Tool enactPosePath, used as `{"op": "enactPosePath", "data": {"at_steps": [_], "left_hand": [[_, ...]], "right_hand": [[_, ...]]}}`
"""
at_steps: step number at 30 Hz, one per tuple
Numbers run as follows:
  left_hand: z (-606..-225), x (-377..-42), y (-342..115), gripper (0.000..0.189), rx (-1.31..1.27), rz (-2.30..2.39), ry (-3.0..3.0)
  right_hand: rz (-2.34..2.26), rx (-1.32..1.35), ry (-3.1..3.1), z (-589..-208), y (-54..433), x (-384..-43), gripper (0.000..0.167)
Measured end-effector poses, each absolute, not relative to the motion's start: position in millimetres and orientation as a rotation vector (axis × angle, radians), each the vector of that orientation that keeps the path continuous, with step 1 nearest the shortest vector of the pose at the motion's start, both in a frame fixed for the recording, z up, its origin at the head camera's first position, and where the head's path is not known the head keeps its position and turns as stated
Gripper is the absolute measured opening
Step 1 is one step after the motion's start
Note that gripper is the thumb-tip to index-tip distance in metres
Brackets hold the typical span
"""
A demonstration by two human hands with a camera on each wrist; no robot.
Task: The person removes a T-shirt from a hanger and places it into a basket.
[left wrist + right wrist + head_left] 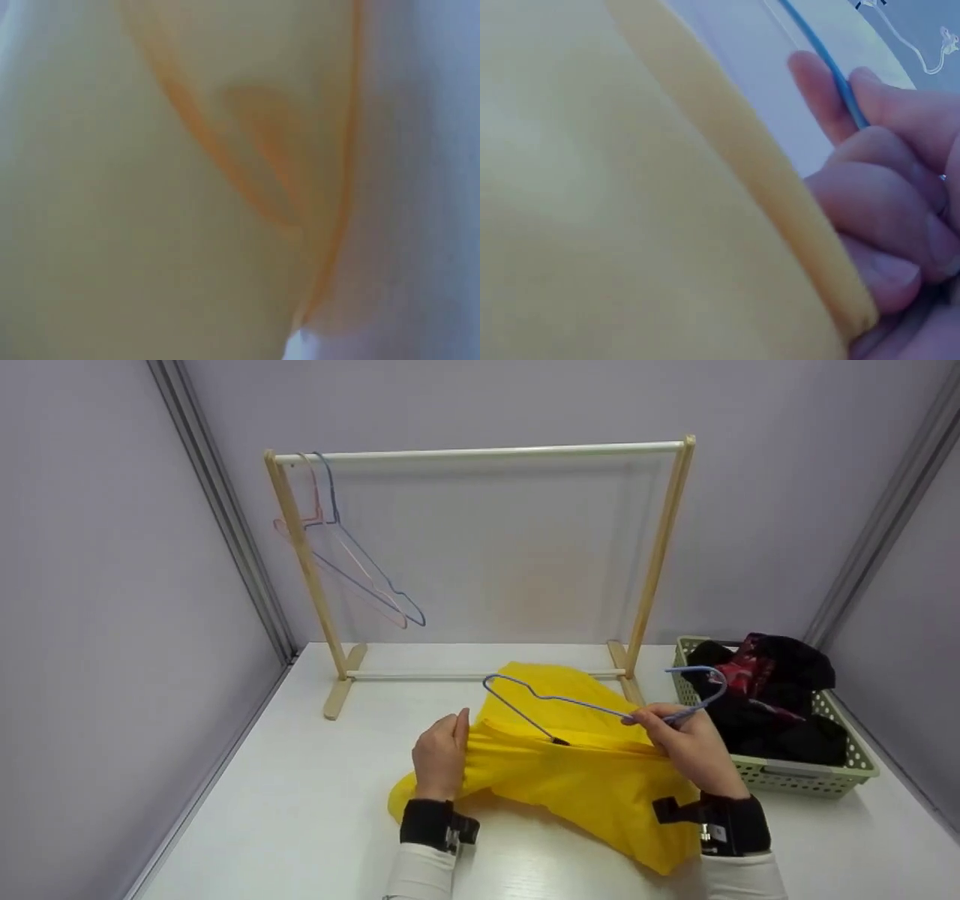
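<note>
A yellow garment (577, 787) with a dark label at its opening spreads between the two hands, partly lying on the table. My left hand (440, 757) grips its left side in a fist, bunching the cloth. The right hand (694, 746) pinches a blue clothes hanger (585, 704) near the base of its hook, between thumb and forefinger. The garment's edge (780, 202) passes by the curled lower fingers in the right wrist view; whether they hold it I cannot tell. One end of the hanger dips into the garment's opening by the label. Blurred yellow cloth (150, 225) fills most of the left wrist view.
Behind the garment stands a clothes rack with a white rail (480, 453) and wooden legs. A pink hanger (318, 502) and another blue hanger (333, 495) hang at its left end. At the right, a green basket (810, 784) holds dark and red clothes (780, 697).
</note>
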State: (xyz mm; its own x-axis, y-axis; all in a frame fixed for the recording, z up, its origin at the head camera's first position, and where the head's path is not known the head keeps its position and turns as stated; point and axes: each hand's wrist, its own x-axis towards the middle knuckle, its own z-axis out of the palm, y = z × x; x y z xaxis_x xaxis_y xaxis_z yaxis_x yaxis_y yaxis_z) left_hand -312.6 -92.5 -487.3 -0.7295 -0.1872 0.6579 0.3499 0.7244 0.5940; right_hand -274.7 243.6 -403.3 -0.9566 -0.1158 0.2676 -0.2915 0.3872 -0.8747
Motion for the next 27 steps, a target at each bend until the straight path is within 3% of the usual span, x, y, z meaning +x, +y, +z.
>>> {"op": "enactPosePath", "data": {"at_steps": [5, 13, 20, 27], "left_hand": [[-491, -314, -88, 0.042, -0.075, -0.980, -2.262], [-493, -314, -79, 0.042, -0.040, -0.986, -2.315], [-495, -313, -78, 0.044, 0.097, -0.998, -2.366], [-495, -314, -77, 0.038, 0.149, -1.043, -2.418]], "right_hand": [[1.886, 0.423, -2.040, -404, 240, -273, 0.025], [2.415, 0.812, -1.057, -406, 242, -280, 0.029], [2.614, 0.803, -0.429, -403, 247, -276, 0.036], [2.550, 0.699, -0.184, -395, 244, -267, 0.041]]}}
